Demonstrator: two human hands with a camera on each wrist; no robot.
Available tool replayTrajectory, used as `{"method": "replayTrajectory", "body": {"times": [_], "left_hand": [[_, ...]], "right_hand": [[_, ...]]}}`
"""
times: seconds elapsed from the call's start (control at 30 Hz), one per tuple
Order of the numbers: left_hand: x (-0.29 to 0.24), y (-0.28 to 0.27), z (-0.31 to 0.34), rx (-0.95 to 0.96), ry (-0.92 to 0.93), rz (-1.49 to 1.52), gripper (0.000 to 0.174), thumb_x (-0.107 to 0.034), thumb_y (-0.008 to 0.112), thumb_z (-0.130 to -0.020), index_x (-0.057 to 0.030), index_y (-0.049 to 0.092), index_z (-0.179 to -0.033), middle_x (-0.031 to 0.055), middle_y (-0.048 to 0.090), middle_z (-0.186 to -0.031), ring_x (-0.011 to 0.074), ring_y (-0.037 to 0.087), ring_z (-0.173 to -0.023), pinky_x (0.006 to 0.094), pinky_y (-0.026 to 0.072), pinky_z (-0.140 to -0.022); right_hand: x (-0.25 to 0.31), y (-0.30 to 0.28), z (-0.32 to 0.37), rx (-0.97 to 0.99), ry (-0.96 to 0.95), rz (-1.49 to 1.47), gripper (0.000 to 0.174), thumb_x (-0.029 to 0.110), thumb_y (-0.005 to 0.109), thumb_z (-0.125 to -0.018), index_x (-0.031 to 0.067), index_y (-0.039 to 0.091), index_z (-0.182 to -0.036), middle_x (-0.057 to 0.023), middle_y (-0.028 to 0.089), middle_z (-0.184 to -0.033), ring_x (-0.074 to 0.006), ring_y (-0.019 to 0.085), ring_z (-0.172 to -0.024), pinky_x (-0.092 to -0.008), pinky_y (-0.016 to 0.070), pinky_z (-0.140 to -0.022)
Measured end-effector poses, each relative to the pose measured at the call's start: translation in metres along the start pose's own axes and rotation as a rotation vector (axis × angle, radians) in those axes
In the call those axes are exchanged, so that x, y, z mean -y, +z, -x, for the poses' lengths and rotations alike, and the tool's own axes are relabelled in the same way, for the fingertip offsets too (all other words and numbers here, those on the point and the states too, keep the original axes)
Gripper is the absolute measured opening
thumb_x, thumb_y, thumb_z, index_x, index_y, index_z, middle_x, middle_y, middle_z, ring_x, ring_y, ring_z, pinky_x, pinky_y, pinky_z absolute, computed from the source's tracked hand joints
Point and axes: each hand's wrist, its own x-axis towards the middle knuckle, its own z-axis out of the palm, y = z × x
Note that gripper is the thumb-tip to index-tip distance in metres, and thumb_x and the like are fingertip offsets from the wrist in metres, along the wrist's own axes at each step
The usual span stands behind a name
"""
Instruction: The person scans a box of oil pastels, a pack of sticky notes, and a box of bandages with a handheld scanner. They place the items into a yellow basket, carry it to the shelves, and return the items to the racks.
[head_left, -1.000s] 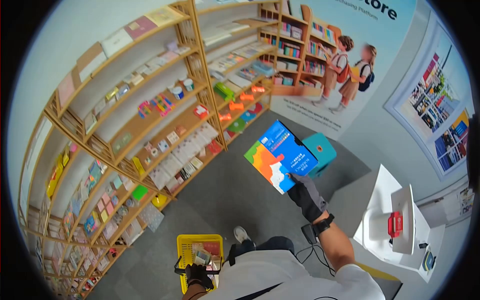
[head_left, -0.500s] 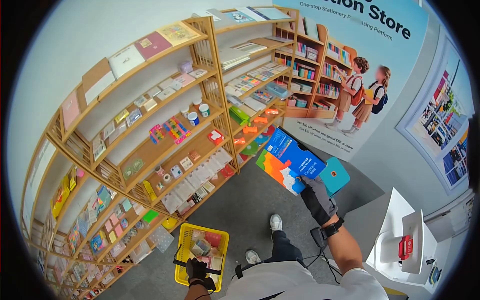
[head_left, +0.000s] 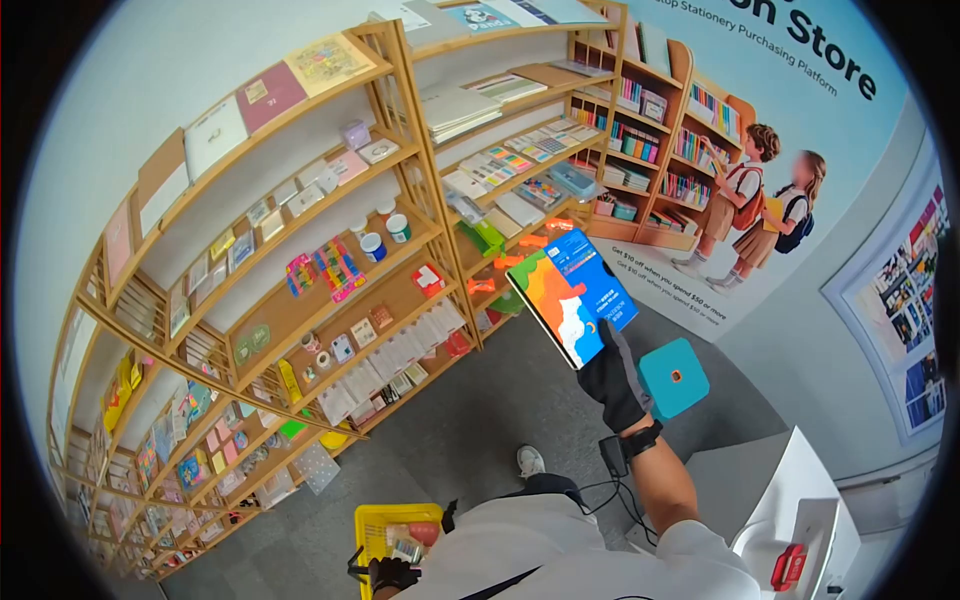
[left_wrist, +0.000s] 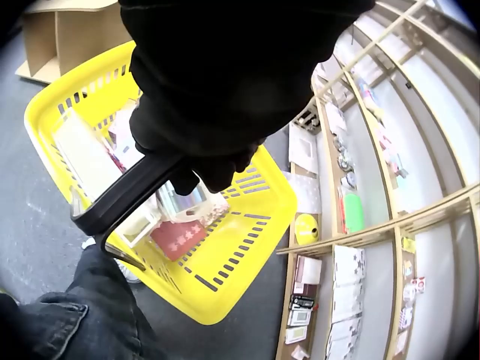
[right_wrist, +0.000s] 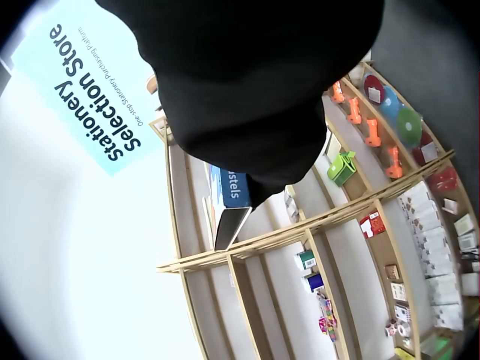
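My right hand (head_left: 612, 385), in a dark glove, holds a pastel box (head_left: 590, 295) by its near edge, with the thumb over its face. The box has blue, orange, green and white artwork; the right wrist view shows the letters "astels" on its blue side (right_wrist: 234, 187), while the glove covers much of the rest. Down at my left side, my gloved left hand (head_left: 393, 573) grips the black handle (left_wrist: 124, 199) of a yellow plastic basket (left_wrist: 247, 277). Inside the basket lie a red patterned packet (left_wrist: 178, 240) and several pale boxes and packs.
Wooden shelves (head_left: 415, 190) stocked with stationery run along the left and ahead. A teal box (head_left: 675, 377) stands beyond the right forearm. At the lower right is a white counter (head_left: 760, 490) with a red item (head_left: 789, 567). A store poster (head_left: 690, 265) covers the far wall.
The pastel box has tilted so that a thin side edge shows, and it now appears apart from the teal box. The head view has shifted, with the basket lower in it. Both hands keep their hold.
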Motion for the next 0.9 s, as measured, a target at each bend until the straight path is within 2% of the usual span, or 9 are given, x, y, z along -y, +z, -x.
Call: {"method": "replayTrajectory", "body": {"times": [0.13,0.27,0.4,0.5,0.63,0.67,0.7,0.77,0.9], "left_hand": [[-0.042,-0.006,-0.024,-0.098,-0.062,0.101,0.038,-0.050,0.051,-0.102,-0.0251,0.078,-0.112,0.0056,0.077,-0.113,0.0273,0.073,-0.111,0.0586,0.0467,-0.099],[-0.071,-0.006,-0.044,-0.170,-0.140,0.185,0.041,-0.053,0.049,-0.102,-0.0240,0.077,-0.111,0.0083,0.077,-0.112,0.0299,0.073,-0.109,0.0614,0.0464,-0.098],[-0.108,0.034,-0.021,-0.152,-0.212,0.274,0.045,-0.056,0.047,-0.102,-0.0229,0.076,-0.111,0.0110,0.076,-0.111,0.0325,0.073,-0.107,0.0641,0.0461,-0.098],[-0.123,0.054,-0.021,-0.164,-0.266,0.332,0.047,-0.058,0.046,-0.103,-0.0220,0.076,-0.110,0.0131,0.076,-0.110,0.0344,0.074,-0.106,0.0662,0.0458,-0.097],[-0.144,0.080,-0.031,-0.188,-0.376,0.427,0.050,-0.060,0.044,-0.103,-0.0209,0.075,-0.109,0.0158,0.076,-0.109,0.0370,0.074,-0.104,0.0689,0.0455,-0.096],[-0.153,0.091,-0.017,-0.174,-0.390,0.446,0.050,-0.060,0.044,-0.103,-0.0209,0.075,-0.109,0.0158,0.076,-0.109,0.0370,0.074,-0.104,0.0689,0.0455,-0.096],[-0.153,0.094,-0.023,-0.189,-0.391,0.508,0.053,-0.062,0.044,-0.102,-0.0208,0.074,-0.113,0.0157,0.076,-0.107,0.0380,0.073,-0.103,0.0690,0.0451,-0.098],[-0.159,0.065,-0.017,-0.188,-0.402,0.601,0.055,-0.064,0.044,-0.101,-0.0206,0.073,-0.117,0.0156,0.075,-0.105,0.0391,0.073,-0.101,0.0692,0.0448,-0.099],[-0.182,0.035,-0.007,-0.064,-0.472,0.633,0.054,-0.063,0.051,-0.098,-0.0216,0.072,-0.124,0.0150,0.074,-0.114,0.0368,0.071,-0.110,0.0693,0.0425,-0.104]], "right_hand": [[0.018,0.000,-0.041,0.084,-0.038,-0.015,0.043,0.023,0.065,-0.108,0.0015,0.057,-0.143,-0.0099,0.067,-0.142,-0.0246,0.066,-0.129,-0.0393,0.0509,-0.115],[0.027,-0.016,-0.072,0.054,0.005,0.014,0.038,0.024,0.062,-0.108,0.0038,0.060,-0.140,-0.0093,0.072,-0.134,-0.0252,0.072,-0.118,-0.0372,0.0563,-0.106],[0.007,-0.040,-0.091,0.080,0.183,0.115,0.037,0.017,0.067,-0.104,0.0008,0.063,-0.137,-0.0120,0.072,-0.133,-0.0261,0.072,-0.118,-0.0390,0.0558,-0.110],[-0.009,-0.019,-0.099,0.016,0.468,0.240,0.036,0.011,0.067,-0.101,-0.0005,0.064,-0.134,-0.0136,0.073,-0.129,-0.0274,0.074,-0.114,-0.0416,0.0589,-0.105],[-0.053,-0.026,-0.117,0.077,0.625,0.311,0.037,0.007,0.068,-0.096,-0.0009,0.065,-0.132,-0.0148,0.074,-0.128,-0.0291,0.074,-0.112,-0.0431,0.0605,-0.101],[-0.061,-0.026,-0.117,0.078,0.651,0.318,0.037,0.007,0.068,-0.096,-0.0009,0.065,-0.132,-0.0148,0.074,-0.128,-0.0291,0.074,-0.112,-0.0431,0.0605,-0.101],[-0.068,-0.022,-0.121,0.092,0.658,0.338,0.037,0.006,0.068,-0.095,-0.0007,0.064,-0.131,-0.0149,0.073,-0.128,-0.0294,0.074,-0.112,-0.0429,0.0603,-0.102],[-0.074,-0.017,-0.125,0.118,0.672,0.386,0.038,0.004,0.068,-0.093,-0.0003,0.064,-0.131,-0.0149,0.073,-0.128,-0.0301,0.073,-0.111,-0.0425,0.0599,-0.102],[-0.082,-0.016,-0.130,0.139,0.668,0.444,0.038,0.004,0.065,-0.093,0.0004,0.062,-0.131,-0.0149,0.071,-0.127,-0.0294,0.072,-0.112,-0.0401,0.0588,-0.101]]}}
